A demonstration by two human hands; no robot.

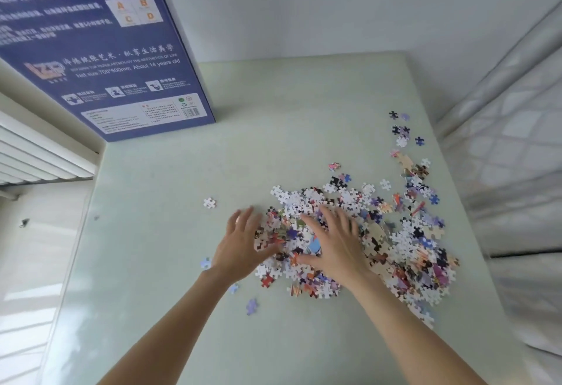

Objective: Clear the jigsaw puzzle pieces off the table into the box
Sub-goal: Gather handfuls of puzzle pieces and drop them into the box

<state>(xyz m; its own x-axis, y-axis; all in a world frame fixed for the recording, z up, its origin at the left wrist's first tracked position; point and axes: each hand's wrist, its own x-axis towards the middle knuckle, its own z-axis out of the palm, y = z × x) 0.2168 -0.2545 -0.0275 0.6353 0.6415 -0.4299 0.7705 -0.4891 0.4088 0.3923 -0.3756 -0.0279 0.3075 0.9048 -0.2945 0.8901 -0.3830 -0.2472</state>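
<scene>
Both hands lay flat with fingers spread, the left hand [243, 241] at the left edge of the jigsaw pile [359, 232] and the right hand [334, 241] on top, while the blue box [100, 50] stood well apart, far left.

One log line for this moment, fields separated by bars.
left hand open, on pieces | right hand open, on pieces | box upright, apart

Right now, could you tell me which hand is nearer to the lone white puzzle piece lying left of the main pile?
Left. The left hand lies just below and right of the lone white piece; the right hand rests on the pile, farther right.
</scene>
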